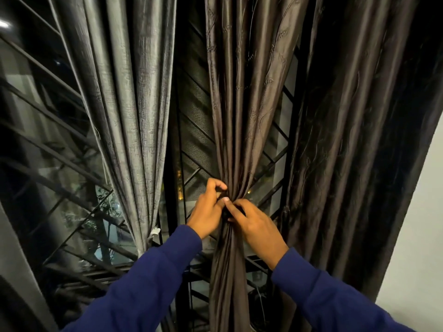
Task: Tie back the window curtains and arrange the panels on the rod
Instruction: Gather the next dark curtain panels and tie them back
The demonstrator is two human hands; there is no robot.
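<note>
A brown embroidered curtain panel [242,104] hangs in the middle, gathered tight at waist height. My left hand [207,210] grips the gathered bunch from the left, thumb and fingers curled round it. My right hand [254,224] pinches something dark at the gather [226,213], a tie or a fold, I cannot tell which. To the left, a grey textured curtain panel [134,111] hangs gathered and bound low by a pale tie [154,232]. The rod is out of view.
A second brown panel [354,152] hangs loose on the right, beside a white wall [417,236]. Behind the curtains is a window with a black diagonal metal grille [72,212] and a mesh screen [191,116]. It is dark outside.
</note>
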